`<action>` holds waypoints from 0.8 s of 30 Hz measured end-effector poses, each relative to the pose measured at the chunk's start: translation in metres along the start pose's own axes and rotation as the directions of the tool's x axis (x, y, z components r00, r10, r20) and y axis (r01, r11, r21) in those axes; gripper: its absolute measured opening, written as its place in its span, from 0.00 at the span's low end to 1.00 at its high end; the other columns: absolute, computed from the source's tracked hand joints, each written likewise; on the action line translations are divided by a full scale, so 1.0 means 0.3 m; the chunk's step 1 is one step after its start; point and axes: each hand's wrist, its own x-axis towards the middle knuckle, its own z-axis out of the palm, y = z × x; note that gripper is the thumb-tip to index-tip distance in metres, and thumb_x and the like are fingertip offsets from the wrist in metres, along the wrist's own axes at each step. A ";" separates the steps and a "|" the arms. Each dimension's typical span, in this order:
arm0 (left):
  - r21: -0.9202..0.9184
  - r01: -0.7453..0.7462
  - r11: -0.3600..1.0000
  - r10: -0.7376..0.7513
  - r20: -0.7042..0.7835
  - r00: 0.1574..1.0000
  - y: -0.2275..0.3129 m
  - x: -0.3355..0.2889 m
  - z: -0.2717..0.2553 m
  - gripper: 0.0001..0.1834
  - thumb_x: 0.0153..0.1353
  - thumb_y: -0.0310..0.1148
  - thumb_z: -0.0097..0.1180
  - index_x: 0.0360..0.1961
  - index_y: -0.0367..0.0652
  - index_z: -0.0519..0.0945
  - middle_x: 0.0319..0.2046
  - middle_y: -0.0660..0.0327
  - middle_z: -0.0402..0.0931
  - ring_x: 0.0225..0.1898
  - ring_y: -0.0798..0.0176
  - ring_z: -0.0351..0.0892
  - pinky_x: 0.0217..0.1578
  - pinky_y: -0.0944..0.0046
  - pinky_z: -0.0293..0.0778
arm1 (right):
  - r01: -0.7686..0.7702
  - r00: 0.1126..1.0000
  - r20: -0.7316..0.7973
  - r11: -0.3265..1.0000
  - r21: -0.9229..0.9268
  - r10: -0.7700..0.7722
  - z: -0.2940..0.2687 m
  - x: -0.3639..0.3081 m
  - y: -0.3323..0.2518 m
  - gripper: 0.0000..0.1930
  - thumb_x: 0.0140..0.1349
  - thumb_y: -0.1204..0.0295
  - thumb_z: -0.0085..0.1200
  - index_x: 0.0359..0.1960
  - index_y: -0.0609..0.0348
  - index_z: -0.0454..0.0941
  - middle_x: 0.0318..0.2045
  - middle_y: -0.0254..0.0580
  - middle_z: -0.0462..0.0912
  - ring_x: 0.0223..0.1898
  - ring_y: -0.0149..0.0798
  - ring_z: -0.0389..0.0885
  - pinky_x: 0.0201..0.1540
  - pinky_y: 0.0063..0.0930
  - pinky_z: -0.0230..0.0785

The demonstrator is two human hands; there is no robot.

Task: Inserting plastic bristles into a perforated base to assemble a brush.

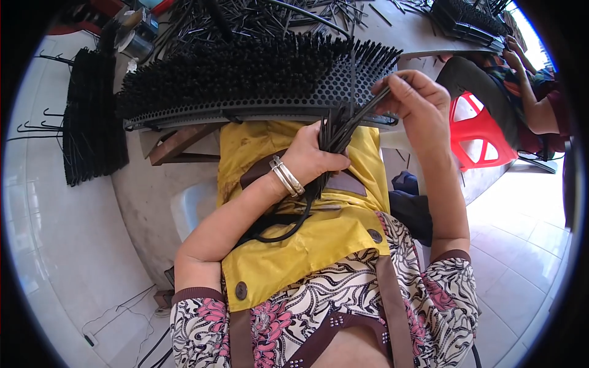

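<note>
My left hand [305, 159], with silver bangles at the wrist, is closed round a bundle of thin black strips [335, 134] above my lap. The fingers of my right hand [421, 101] are pinched on the upper ends of one or more strips slanting up out of that bundle; how many I cannot tell. Just beyond both hands lies a long black perforated panel [343, 91]. Dense upright black strips [227, 73] fill most of its holes, while bare holes show toward its right end and along the near edge. Yellow apron cloth [300, 251] lies under the bundle.
Loose black strips [319, 15] are heaped on the table behind the panel. A similar bristled panel [95, 116] stands at the left with hooks beside it. On the right are a red plastic stool [478, 138], another person's arm [540, 116] and a further black panel [469, 24].
</note>
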 end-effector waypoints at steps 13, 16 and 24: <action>-0.250 0.056 0.967 -0.090 -0.125 0.988 -0.004 0.013 -0.023 0.17 0.41 0.20 0.57 0.35 0.36 0.71 0.21 0.61 0.73 0.17 0.67 0.72 0.19 0.70 0.70 | -0.131 0.991 0.080 0.938 0.320 0.111 -0.112 0.113 0.094 0.08 0.61 0.74 0.46 0.35 0.69 0.73 0.33 0.49 0.78 0.30 0.38 0.80 0.35 0.31 0.76; -0.304 0.026 0.952 -0.060 -0.103 0.993 -0.007 0.012 -0.036 0.18 0.43 0.19 0.56 0.38 0.34 0.71 0.26 0.56 0.74 0.22 0.63 0.74 0.22 0.68 0.70 | -0.175 0.978 0.172 0.924 0.341 0.121 -0.132 0.108 0.087 0.08 0.61 0.74 0.46 0.34 0.69 0.72 0.32 0.50 0.78 0.31 0.38 0.80 0.35 0.31 0.76; -0.445 0.015 0.895 -0.035 -0.036 0.999 0.022 0.001 -0.016 0.15 0.47 0.23 0.58 0.39 0.38 0.73 0.31 0.56 0.77 0.29 0.65 0.78 0.24 0.70 0.73 | -0.279 0.950 0.211 0.932 0.233 0.232 -0.062 -0.052 0.088 0.07 0.60 0.76 0.47 0.33 0.71 0.73 0.29 0.51 0.78 0.27 0.38 0.80 0.29 0.28 0.77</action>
